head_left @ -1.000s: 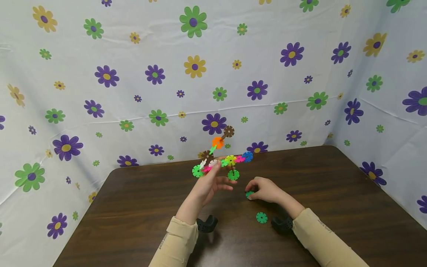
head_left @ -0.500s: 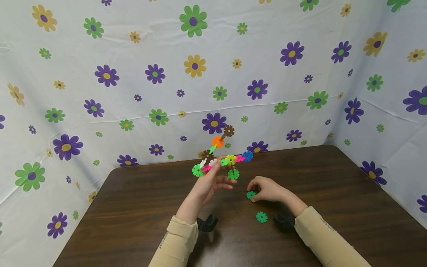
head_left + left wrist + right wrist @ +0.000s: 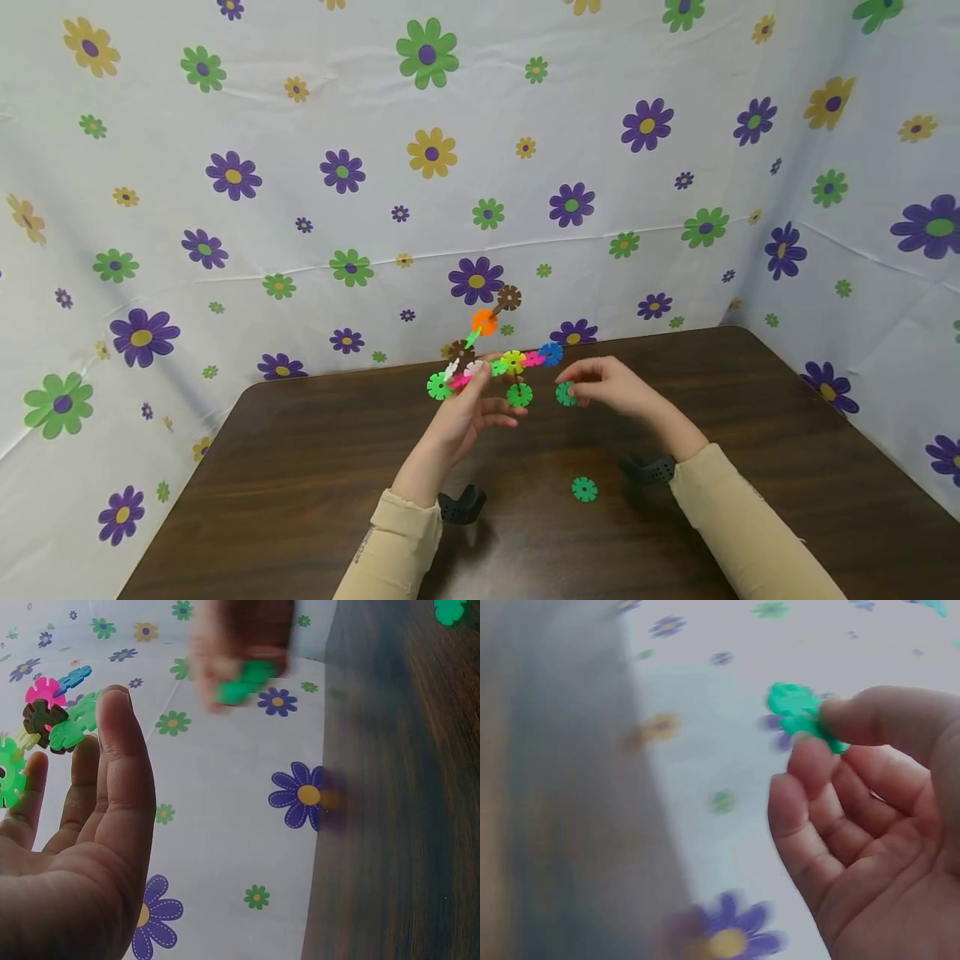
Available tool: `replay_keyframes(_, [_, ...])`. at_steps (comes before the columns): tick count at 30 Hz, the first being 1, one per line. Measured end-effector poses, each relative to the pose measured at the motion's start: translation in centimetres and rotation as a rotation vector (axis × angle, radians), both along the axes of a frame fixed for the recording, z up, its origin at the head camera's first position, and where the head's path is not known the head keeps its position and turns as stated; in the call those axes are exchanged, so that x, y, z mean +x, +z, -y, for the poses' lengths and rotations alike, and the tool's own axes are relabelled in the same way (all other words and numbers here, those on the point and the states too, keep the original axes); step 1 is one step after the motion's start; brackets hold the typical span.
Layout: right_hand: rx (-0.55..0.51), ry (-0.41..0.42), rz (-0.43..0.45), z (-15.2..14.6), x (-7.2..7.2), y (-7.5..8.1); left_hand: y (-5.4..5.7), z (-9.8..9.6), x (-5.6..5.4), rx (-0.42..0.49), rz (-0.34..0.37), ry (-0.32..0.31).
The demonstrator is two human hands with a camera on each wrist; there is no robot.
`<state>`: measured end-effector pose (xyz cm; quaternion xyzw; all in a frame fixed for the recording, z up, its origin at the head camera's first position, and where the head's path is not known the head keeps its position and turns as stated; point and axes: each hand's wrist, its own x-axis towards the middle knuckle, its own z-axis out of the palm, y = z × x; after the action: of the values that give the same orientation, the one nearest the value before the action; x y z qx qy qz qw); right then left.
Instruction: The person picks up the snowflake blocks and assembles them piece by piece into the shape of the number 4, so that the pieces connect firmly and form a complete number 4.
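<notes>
My left hand grips a linked chain of notched plastic discs up over the table. Its pieces are green, white, pink, yellow, blue, brown and orange; one branch rises to a brown disc at the top, and a green disc hangs underneath. Just right of the chain, my right hand pinches a loose green disc. In the right wrist view that green disc sits between thumb and fingertip. The left wrist view shows the right hand blurred.
Another green disc lies flat on the dark wooden table, nearer to me. A white flower-print cloth hangs behind the table and along its right side. Black devices are strapped below both wrists.
The right hand has lifted the green disc from the table and carried it up and away from me, close to the chain. My left hand keeps its hold almost unmoved.
</notes>
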<state>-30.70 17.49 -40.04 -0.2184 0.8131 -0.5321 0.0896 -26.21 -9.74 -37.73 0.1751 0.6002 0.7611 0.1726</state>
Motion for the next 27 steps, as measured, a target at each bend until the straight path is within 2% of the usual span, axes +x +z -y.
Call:
replay_keyframes(3, [-0.115, -0.072, -0.019, -0.4, -0.2, 3.0, 0.0, 0.0, 0.0, 0.0, 0.002, 0.003])
replay_keyframes(7, [-0.226, -0.084, -0.073, -0.3, -0.3, 6.5, 0.0, -0.1, 0.1, -0.001, 0.007, 0.008])
replay_keyframes(12, [-0.209, -0.042, -0.12, 1.0, 0.0, 9.4, 0.0, -0.2, 0.1, 0.0, 0.014, 0.005])
replay_keyframes(15, [-0.158, -0.02, -0.139, 2.2, 0.1, 10.2, -0.1, -0.1, 0.1, 0.002, 0.015, -0.002])
replay_keyframes(19, [-0.115, 0.007, -0.14, 3.6, -0.1, 10.4, -0.1, 0.0, 0.0, 0.005, 0.014, -0.011])
replay_keyframes(27, [-0.132, 0.093, -0.143, 4.9, -0.3, 10.1, 0.0, 0.0, 0.0, 0.0, 0.002, -0.021])
